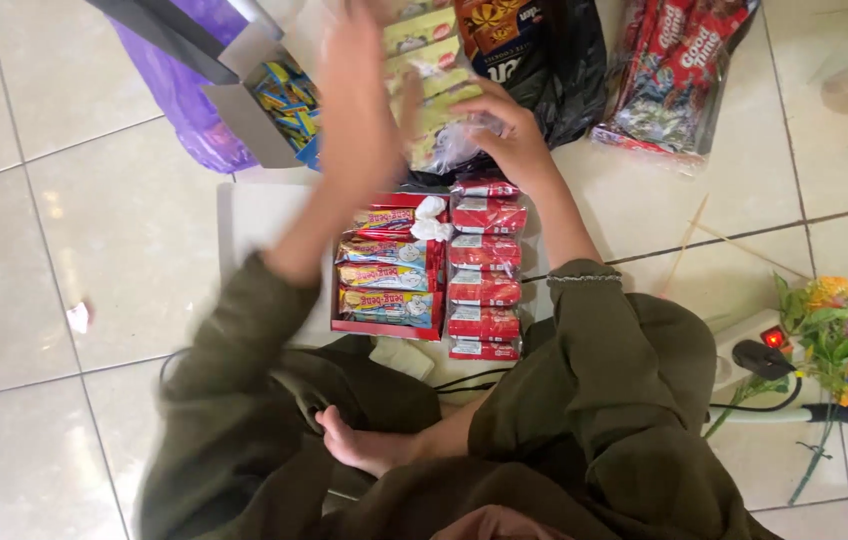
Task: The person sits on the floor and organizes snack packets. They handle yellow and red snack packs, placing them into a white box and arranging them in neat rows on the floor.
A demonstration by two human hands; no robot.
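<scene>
Sitting on a pale tiled floor [94,260] in olive-green clothing, a person reaches both hands toward a clear plastic bag of yellow-green snack packets [434,100] lying at the far side of the scene. The right hand [514,135] is clenched on the crinkled near end of that bag, fingers curled over the plastic. The left hand [359,100], blurred, is raised just left of the bag with fingers stretched flat; whether it touches or grips anything cannot be told. Directly near of the hands, a shallow red cardboard tray [384,328] rests on a flat white board [259,225] and holds a stack of colourful wrapped snack bars [384,275]. Touching the tray's right side runs a column of small red-and-white wrapped packets [485,268], laid one behind another toward the person's lap. At far left, an open grey cardboard box [244,110] holding blue-and-yellow sweets [286,100] leans against a purple plastic bag [189,100]. A black plastic bag [569,70] lies behind the right hand, and a red multipack of snacks in clear wrapping [674,70] lies further right. At the right edge, a white power strip with a lit red switch [749,340] sits beside a bunch of orange and pink artificial flowers [839,325]. A bare foot [369,445] shows in the lap.
</scene>
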